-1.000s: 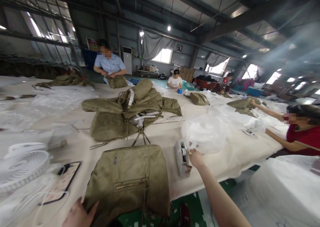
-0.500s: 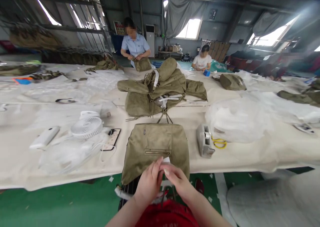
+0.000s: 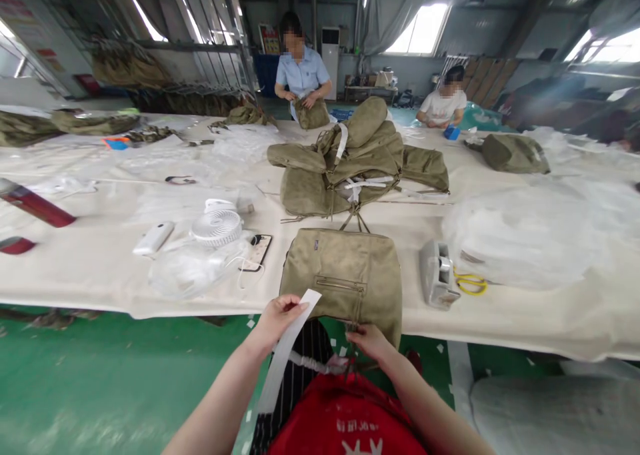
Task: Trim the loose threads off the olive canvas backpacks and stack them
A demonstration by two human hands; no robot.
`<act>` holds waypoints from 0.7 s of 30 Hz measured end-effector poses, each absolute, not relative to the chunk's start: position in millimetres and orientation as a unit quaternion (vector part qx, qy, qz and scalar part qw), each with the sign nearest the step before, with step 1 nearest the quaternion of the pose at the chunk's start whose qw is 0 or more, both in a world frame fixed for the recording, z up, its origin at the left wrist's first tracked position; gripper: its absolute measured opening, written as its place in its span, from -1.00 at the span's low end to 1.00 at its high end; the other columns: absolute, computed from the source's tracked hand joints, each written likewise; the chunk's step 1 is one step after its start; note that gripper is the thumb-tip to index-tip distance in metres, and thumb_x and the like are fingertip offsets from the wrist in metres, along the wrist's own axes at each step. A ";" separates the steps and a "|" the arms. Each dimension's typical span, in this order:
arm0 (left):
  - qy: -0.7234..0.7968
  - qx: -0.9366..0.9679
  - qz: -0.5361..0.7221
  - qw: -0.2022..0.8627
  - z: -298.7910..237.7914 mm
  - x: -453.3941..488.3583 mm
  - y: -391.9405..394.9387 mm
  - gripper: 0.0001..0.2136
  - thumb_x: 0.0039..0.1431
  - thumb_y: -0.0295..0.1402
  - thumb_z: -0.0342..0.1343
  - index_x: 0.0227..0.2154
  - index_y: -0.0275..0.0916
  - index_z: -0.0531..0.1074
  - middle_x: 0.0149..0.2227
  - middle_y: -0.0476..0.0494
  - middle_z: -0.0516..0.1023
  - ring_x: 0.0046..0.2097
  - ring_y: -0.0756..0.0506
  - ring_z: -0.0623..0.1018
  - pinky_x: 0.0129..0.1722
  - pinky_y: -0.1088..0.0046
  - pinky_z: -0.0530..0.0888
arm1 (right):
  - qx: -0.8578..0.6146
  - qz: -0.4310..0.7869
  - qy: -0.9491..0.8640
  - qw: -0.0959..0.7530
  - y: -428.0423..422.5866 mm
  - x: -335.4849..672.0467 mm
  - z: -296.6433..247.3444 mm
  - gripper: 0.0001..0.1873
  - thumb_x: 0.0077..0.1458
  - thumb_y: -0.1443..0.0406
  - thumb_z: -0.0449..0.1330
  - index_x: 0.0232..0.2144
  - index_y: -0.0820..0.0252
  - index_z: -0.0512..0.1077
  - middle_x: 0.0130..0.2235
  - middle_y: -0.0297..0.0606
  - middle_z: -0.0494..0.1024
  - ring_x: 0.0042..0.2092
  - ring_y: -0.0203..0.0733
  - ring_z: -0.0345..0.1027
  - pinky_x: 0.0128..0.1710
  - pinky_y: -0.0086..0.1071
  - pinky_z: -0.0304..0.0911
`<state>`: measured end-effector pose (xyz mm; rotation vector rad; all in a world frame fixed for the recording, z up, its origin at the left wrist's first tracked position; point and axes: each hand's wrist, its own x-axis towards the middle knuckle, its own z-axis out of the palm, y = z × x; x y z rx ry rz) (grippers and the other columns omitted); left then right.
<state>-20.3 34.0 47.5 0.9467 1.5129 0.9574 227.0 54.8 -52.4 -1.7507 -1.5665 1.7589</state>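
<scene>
My left hand (image 3: pixel 281 318) is closed on a long white strip (image 3: pixel 284 358), pinching it near its upper end; the rest slants down past my forearm. An olive fabric bag (image 3: pixel 345 261) lies in front of me at the table's edge, its lower part overhanging. It has a horizontal zip pocket (image 3: pixel 341 284) and a small dark label. At the bag's lower edge my right hand (image 3: pixel 371 343) is closed, fingers pinching by some thin dark cords; their exact grip is partly hidden.
More olive bags (image 3: pixel 367 158) are heaped behind. A tape dispenser (image 3: pixel 440 275) and yellow-handled scissors (image 3: pixel 471 283) stand to the right, beside plastic bags (image 3: pixel 520 235). Leftward are a white fan (image 3: pixel 217 228), a phone (image 3: pixel 257 253) and a red flask (image 3: pixel 40 205). Two people work across the table.
My hands, earlier together over the bag's lower edge, are now apart. The left has moved left with the white strip, now showing at length; the right stays by the bag. The view has turned left.
</scene>
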 end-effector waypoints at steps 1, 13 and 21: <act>0.638 0.395 0.396 0.529 46.1 -22.7 32.5 -0.61 -0.22 -0.01 0.24 -0.52 -0.27 0.37 -0.63 0.10 0.32 -0.58 0.10 0.23 -0.59 0.59 0.14 | -0.571 0.644 -0.492 0.132 53.2 222.0 -53.9 -0.65 -0.12 0.12 0.24 -0.72 0.21 0.29 -0.81 -0.52 0.10 -0.71 -0.43 -0.07 -0.65 -0.46 -0.16; 0.610 0.498 0.376 0.488 25.5 -22.6 12.8 -0.64 0.03 -0.02 0.06 -0.44 -0.28 0.41 -0.52 0.02 0.37 -0.45 0.04 0.32 -0.43 0.56 0.27 | -0.340 0.837 -0.235 0.359 64.9 211.6 17.0 -0.84 -0.17 0.31 0.37 -0.50 0.24 0.48 -0.37 -0.29 0.53 -0.48 -0.45 0.31 -0.46 -0.55 0.24; 0.608 0.504 0.339 0.510 16.0 -10.2 6.7 -0.63 -0.05 -0.03 0.14 -0.57 -0.31 0.44 -0.61 0.02 0.36 -0.51 0.05 0.31 -0.49 0.55 0.24 | -0.355 0.814 -0.220 0.403 65.1 207.8 13.0 -0.82 -0.18 0.34 0.38 -0.44 0.24 0.51 -0.42 -0.32 0.55 -0.50 -0.48 0.33 -0.47 -0.60 0.25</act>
